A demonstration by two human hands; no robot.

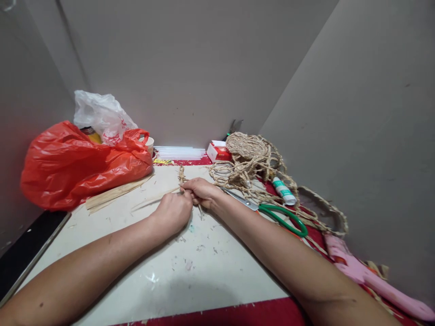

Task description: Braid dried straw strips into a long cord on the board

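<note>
Both hands meet over the middle of the white board, gripping one short braid of straw-coloured plant fibre (pixel 181 173). My left hand (pixel 175 209) is closed, its fingers curled on the lower strands. Against it, my right hand (pixel 200 190) pinches the braid just below its plaited top. A pale loose strand (pixel 154 197) sticks out leftward from between the fingers. Short strand ends show beneath the right hand. The exact grip points are hidden behind the fingers. Green-handled scissors (pixel 283 219) lie beside my right forearm, blades pointing toward the braid.
Left, a red plastic bag (pixel 84 165) stands behind flat dried strips (pixel 117 194) and a black phone-like slab (pixel 32 253). At right are coiled braided cord (pixel 249 149), a white-and-green tube (pixel 284 191) and a pink glue gun (pixel 370 276). Clear sticks (pixel 180 153) and a red-and-white box (pixel 218 151) sit behind.
</note>
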